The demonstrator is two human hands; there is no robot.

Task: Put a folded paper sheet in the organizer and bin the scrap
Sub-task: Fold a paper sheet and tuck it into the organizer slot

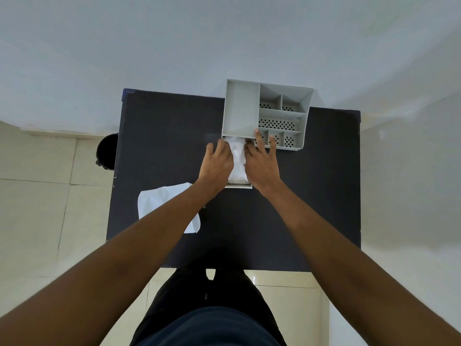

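While both hands press at the drawer, I log the following values.

Folded sheet: the folded paper sheet (pixel 237 158) lies in the pulled-out drawer (pixel 239 186) at the near side of the grey desk organizer (pixel 242 108), between my two hands.

Left hand: the left hand (pixel 216 164) rests palm down on the sheet's left edge, fingers curled over it; pressing, not pinching, as far as I can judge.

Right hand: the right hand (pixel 262 164) lies flat against the sheet's right edge, fingers spread, two fingertips reaching onto the organizer's small front compartments. Not closed on anything.

Handling, sheet: I judge it very light, soft and easily creased; its surface looks rumpled and puffed above the drawer rim. It should be tamped from above, with pressure at both long edges, just inside each palm.

Handling, drawer: light plastic, likely to slide; I would push at its near lip, below both wrists.

Scrap: a loose white paper scrap (pixel 164 203) lies flat on the dark table (pixel 311 196), near and left of the left forearm, partly hidden by it. I expect it to be limp and thin; take it at a free corner, or crumple it.

Bin: a dark round bin (pixel 107 152) stands on the floor beyond the table's left edge, well apart from either hand.

Risk: the sheet may spring open and jam the drawer.
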